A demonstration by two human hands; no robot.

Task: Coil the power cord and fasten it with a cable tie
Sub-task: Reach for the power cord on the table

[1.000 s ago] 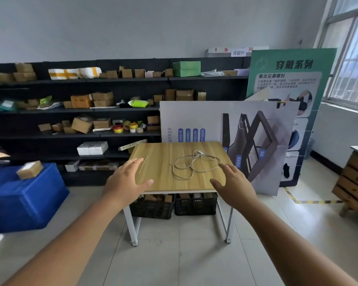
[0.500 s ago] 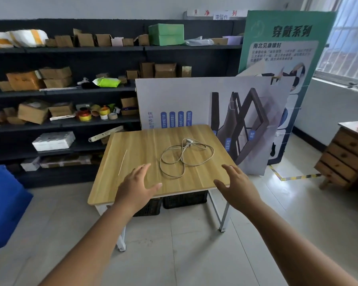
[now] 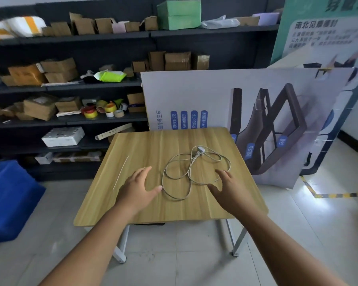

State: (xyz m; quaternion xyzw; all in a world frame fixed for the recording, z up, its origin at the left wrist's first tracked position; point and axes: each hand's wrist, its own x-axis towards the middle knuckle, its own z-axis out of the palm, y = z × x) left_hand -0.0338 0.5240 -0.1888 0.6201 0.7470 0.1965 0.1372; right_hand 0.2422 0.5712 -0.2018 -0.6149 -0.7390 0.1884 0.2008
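Head cam looks down at a wooden table (image 3: pixel 132 211) with the power cord (image 3: pixel 194 172) sprawled in loose loops near the middle, its white plug (image 3: pixel 199 150) at the far end; the cable tie (image 3: pixel 120 172) lies off to the left, well apart from the cord. Left hand (image 3: pixel 137 188) and right hand (image 3: pixel 228 187) sit on either side of the loops, fingers spread and empty; can't tell if they're touching the tabletop.

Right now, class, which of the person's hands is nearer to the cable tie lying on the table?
Left. The left hand hovers just right of the cable tie, open and empty. The right hand is farther right, beyond the loose power cord, also open.
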